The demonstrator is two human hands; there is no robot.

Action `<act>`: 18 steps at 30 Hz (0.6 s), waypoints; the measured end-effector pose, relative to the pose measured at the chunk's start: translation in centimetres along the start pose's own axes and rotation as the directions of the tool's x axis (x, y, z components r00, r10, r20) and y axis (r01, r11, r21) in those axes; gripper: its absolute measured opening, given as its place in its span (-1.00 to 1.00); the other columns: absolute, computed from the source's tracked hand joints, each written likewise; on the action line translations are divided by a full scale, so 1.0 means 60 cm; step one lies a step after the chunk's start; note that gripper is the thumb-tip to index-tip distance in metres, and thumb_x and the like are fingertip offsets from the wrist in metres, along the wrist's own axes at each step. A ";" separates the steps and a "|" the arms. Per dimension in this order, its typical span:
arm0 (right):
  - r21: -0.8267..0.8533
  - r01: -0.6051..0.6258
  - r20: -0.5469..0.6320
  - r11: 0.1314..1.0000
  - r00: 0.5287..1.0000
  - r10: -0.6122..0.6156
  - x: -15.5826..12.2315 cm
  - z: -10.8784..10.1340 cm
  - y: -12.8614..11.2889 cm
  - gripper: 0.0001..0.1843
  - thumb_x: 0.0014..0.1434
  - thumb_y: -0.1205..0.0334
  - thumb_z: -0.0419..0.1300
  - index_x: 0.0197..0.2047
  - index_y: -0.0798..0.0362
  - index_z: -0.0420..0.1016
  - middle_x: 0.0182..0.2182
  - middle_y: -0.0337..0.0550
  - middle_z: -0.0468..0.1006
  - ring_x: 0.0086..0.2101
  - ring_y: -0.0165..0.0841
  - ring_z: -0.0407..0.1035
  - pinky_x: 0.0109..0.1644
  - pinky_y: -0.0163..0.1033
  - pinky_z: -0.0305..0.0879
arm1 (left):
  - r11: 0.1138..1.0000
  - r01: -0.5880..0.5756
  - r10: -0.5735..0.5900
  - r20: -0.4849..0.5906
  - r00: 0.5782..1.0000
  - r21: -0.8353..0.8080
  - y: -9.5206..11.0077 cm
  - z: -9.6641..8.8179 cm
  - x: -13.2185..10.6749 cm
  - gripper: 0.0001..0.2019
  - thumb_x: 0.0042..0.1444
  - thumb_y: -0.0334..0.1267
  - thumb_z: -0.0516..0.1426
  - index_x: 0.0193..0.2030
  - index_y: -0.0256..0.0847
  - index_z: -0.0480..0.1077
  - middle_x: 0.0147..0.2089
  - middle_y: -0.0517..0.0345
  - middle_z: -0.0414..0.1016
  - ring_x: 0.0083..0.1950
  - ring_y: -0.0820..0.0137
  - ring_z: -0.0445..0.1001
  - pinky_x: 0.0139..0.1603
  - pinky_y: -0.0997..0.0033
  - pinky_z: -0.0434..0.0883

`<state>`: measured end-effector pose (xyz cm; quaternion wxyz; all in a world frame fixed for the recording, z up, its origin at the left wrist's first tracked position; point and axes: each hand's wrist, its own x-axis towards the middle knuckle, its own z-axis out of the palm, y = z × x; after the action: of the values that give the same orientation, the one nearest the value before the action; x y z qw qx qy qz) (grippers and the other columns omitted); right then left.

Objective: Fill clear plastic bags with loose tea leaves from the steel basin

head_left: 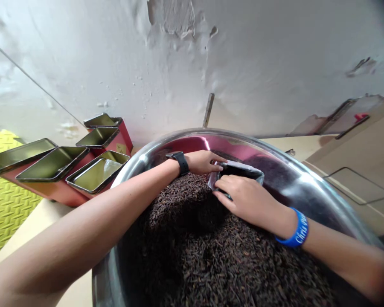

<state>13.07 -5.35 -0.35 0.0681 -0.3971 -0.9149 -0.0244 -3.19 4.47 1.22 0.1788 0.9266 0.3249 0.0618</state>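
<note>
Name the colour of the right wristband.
Blue with white lettering; the wristband, behind the right hand gripping the silver bag, shows best in the head view.

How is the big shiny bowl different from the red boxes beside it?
The bowl is round and silver; the red boxes are rectangular, golden inside. The bowl is heaped with dark leaves; the boxes look empty. The left hand and right hand hold a pouch in the bowl; nobody touches the boxes. Both are shiny and open on top.
</note>
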 end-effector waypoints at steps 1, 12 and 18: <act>0.097 0.044 0.042 0.994 0.998 -0.048 -0.001 -0.004 -0.010 -0.72 0.25 0.15 -0.05 -0.17 0.09 0.42 -0.25 -0.07 0.47 -0.22 -0.29 0.36 -0.12 -0.18 0.25 | 1.000 -0.002 0.002 -0.003 1.000 -0.003 -0.001 0.000 0.000 -0.57 0.19 -0.14 -0.01 0.20 -0.13 0.20 0.09 0.08 0.38 0.01 0.37 0.38 0.03 0.43 0.26; 0.396 0.286 0.329 0.873 0.843 -0.426 -0.011 0.000 -0.028 -0.17 -0.14 -0.29 0.18 0.06 0.14 0.33 -0.09 0.06 0.43 -0.09 -0.15 0.31 0.00 -0.13 0.20 | 0.998 0.067 -0.066 -0.050 0.997 0.008 0.011 0.012 0.002 -0.54 0.18 -0.07 -0.01 0.19 -0.18 0.21 0.04 0.06 0.42 -0.01 0.34 0.39 0.01 0.39 0.27; 0.280 0.248 0.429 0.927 0.832 -0.352 -0.016 0.002 -0.030 -0.33 0.04 -0.33 -0.02 -0.13 0.11 0.40 -0.39 -0.02 0.53 -0.40 -0.19 0.42 -0.41 -0.22 0.19 | 0.999 0.025 -0.021 -0.135 0.991 0.028 0.016 0.051 0.009 -0.37 0.06 -0.10 0.08 0.25 -0.26 0.03 0.22 -0.03 0.16 0.10 0.28 0.31 0.08 0.37 0.27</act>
<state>12.38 -7.26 -0.58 -0.1193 -0.2321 -0.9519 0.1605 -1.48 3.23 -1.28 0.1432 0.9190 0.3480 0.1173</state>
